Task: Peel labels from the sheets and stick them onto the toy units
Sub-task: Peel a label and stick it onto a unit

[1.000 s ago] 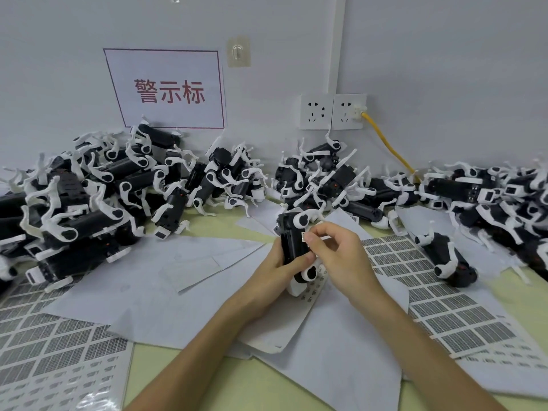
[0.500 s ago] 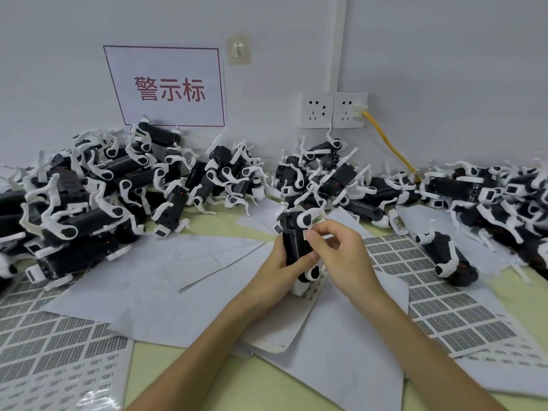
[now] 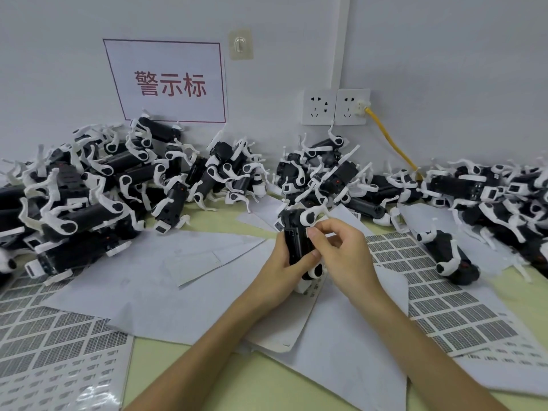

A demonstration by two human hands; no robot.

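Centrally in the head view, we find the left hand (image 3: 277, 275) gripping an upright toy unit (image 3: 296, 241) above the worktop (image 3: 148, 369). The right hand (image 3: 341, 256) pinches what looks like a small label (image 3: 309, 232) against its upper side. Scarcely anything has shifted in the last second, so we judge the label is being pressed down and is not yet released.

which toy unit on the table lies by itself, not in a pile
The toy unit right of the right hand, lying alone at the label sheet's edge; all others are heaped along the wall.
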